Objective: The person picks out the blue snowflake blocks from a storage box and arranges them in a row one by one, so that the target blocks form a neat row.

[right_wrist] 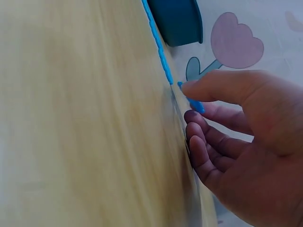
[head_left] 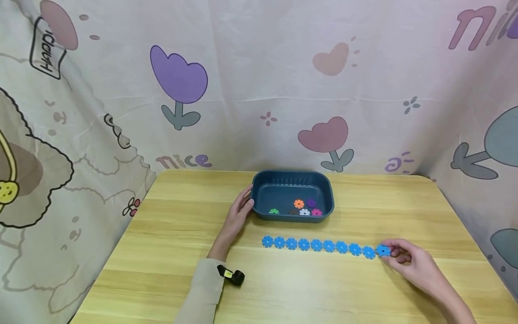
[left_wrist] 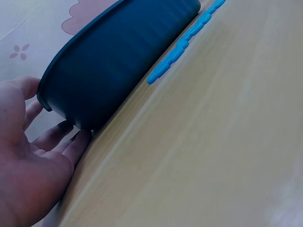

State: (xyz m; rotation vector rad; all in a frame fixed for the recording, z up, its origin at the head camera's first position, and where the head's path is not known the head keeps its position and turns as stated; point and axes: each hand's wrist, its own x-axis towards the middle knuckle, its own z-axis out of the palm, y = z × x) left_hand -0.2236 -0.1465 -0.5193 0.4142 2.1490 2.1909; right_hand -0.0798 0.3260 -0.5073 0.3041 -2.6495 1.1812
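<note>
Several blue interlocking snowflake discs (head_left: 316,245) lie in a nearly straight row on the wooden table. At the row's right end my right hand (head_left: 413,265) pinches one more blue disc (head_left: 382,250) between thumb and fingertips. From the right wrist view, this disc (right_wrist: 196,105) is tilted and apart from the row's last piece. My left hand (head_left: 236,216) rests against the left end of a dark blue tray (head_left: 291,218). In the left wrist view its relaxed fingers (left_wrist: 78,146) touch the tray's outer wall and rim.
Loose discs lie in the tray's front part: an orange one (head_left: 298,204), a purple one (head_left: 310,203), a white one (head_left: 305,212), a pink one (head_left: 316,212), a green one (head_left: 274,211) and a dark brown one. A patterned curtain (head_left: 251,90) hangs behind the table (head_left: 182,225).
</note>
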